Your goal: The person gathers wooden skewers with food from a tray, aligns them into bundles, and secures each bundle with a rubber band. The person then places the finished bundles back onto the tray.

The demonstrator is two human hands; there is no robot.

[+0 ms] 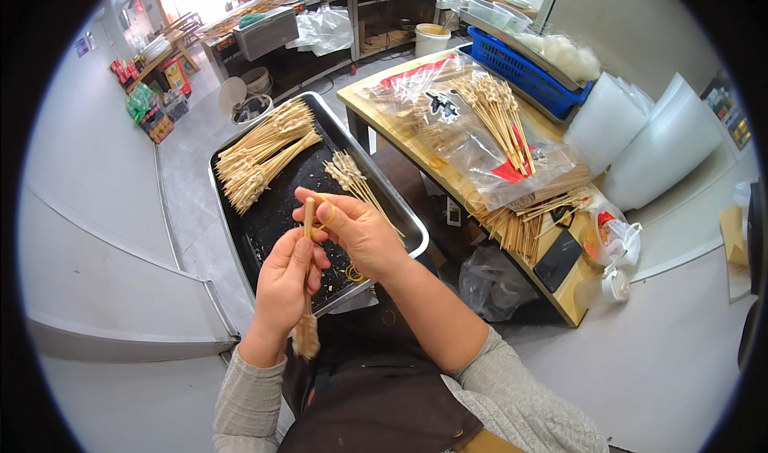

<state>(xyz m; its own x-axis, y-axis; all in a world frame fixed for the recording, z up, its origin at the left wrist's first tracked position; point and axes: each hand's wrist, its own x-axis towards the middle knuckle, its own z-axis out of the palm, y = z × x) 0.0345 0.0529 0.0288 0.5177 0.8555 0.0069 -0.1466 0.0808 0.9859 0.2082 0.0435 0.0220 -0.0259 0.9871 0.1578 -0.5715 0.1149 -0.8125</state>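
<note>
My left hand (283, 279) grips a small bundle of meat skewers (306, 338), bare stick ends up and the pale meat hanging below the fist. A yellow rubber band (331, 218) is stretched around the sticks near their tops. The fingers of my right hand (366, 234) pinch and pull that band. Both hands are above a black tray (425, 237) with a pale rim. Bundles of meat skewers (270, 147) are heaped at its far left. Against its right side lies a smaller loose bunch of skewers (354, 177). More rubber bands (354, 273) rest near its front edge.
On the wooden table (567, 312) at right, meat skewers (492, 123) lie over clear plastic packaging. Bare sticks (510, 231), a dark phone (558, 261) and a white-lidded bottle (615, 285) are near its edge. A blue basket (522, 72) and plastic rolls (654, 147) stand behind.
</note>
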